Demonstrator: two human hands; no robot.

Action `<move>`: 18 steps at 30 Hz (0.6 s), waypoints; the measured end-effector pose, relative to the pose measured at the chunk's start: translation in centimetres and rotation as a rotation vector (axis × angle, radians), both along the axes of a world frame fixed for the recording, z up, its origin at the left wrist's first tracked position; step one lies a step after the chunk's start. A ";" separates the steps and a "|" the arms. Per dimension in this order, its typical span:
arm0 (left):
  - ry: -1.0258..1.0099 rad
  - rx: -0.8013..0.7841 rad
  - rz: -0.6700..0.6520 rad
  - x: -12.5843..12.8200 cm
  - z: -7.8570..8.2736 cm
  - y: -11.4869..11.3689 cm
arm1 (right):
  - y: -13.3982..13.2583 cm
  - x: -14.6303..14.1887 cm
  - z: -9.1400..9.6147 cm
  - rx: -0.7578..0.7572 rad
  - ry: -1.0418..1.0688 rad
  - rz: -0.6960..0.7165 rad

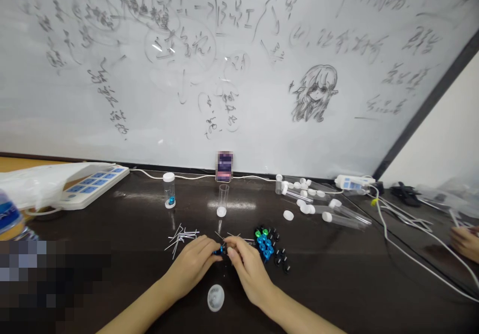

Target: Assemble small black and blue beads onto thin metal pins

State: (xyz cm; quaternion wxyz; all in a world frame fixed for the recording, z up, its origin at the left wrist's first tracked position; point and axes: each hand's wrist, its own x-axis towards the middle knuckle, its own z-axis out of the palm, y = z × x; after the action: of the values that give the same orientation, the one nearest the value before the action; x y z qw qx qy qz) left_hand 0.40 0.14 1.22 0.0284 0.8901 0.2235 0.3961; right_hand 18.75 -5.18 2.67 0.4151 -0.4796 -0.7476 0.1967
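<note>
My left hand (192, 263) and my right hand (250, 270) meet over the dark table. Their fingertips pinch a small blue-and-black part (222, 250) from both sides, partly covering it. Thin metal rods (182, 235) lie in a loose pile beyond my left hand; a few more lie just behind my fingers. Right of my right hand are small blue round parts (265, 246), two green ones (261, 233) and several black pieces with pale pins (280, 257). In front of my hands sits a round translucent cap or dish (216, 298).
A capped clear tube (169, 189) holding blue pieces stands back left. Another clear tube (223, 198) stands centrally before a phone (224, 166). Tubes and white caps (305, 194) lie back right, near cables (389, 224). Power strip (93, 184) at left; another person's hand (465, 243) at far right.
</note>
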 end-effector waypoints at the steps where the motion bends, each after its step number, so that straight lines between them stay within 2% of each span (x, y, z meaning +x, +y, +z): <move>1: -0.002 0.002 0.003 0.0 0.0 0.0 | 0.0 0.0 0.0 0.005 0.007 0.006; 18: -0.017 -0.013 -0.007 0.1 0.1 -0.1 | 0.0 0.2 -0.1 0.034 0.017 0.022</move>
State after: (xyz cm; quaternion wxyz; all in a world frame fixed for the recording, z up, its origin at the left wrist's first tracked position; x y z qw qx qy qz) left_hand 0.47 0.08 1.37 0.0375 0.8873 0.2225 0.4021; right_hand 18.94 -5.20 2.58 0.4275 -0.4625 -0.7525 0.1928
